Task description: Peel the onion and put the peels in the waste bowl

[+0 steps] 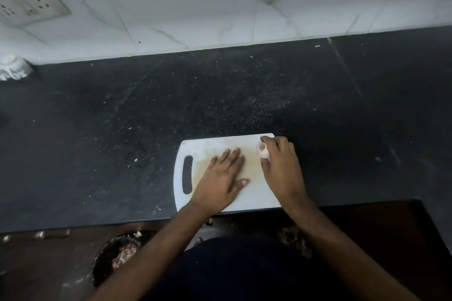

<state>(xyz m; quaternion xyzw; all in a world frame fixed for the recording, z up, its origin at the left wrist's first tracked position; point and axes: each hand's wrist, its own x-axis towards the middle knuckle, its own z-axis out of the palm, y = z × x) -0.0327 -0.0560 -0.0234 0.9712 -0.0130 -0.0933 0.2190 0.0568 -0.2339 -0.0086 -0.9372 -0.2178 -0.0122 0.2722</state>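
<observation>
A small pale pink onion [262,150] sits at the far right corner of a white cutting board [203,146]. My right hand [281,166] grips the onion, with fingers curled over its top and the thumb below it. My left hand [223,173] lies flat on the middle of the board, fingers straight. Below the counter edge at the lower left stands a dark round bowl [102,261] holding pinkish peels [123,255]; my left forearm hides its right side.
The board lies at the front edge of a black speckled counter [220,95]. A white marble wall [220,2] runs behind, with a switch plate [27,0] at the upper left. A white crumpled object [13,68] sits at the far left by the wall.
</observation>
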